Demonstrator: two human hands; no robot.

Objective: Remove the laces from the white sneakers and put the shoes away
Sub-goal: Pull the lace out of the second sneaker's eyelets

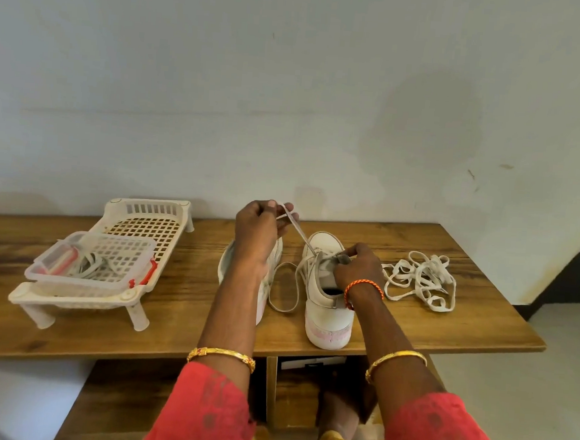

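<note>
White sneakers: right sneaker sits centre of the wooden table, heel toward the viewer, still partly laced. Left sneaker lies just beside it at 9 o'clock, mostly hidden by the forearm. Left hand is raised at 11 o'clock of the right sneaker, fingers pinching the lace, which runs taut down to the eyelets; its slack loops onto the table between the two shoes. Right hand grips the tongue and upper, steadying the shoe. A loose lace pile lies at 3 o'clock, so one shoe looks done.

Step in hand: draw the lace out row by row. Best to pull along the eyelet line, keep the shoe pinned, and free each crossing before tugging, or the tip may snag.

Containers at 9 o'clock: white slotted rack on legs, holding a clear lidded basket. Inside, a red-and-white item and pale cords; can't tell exactly what they are.
</note>
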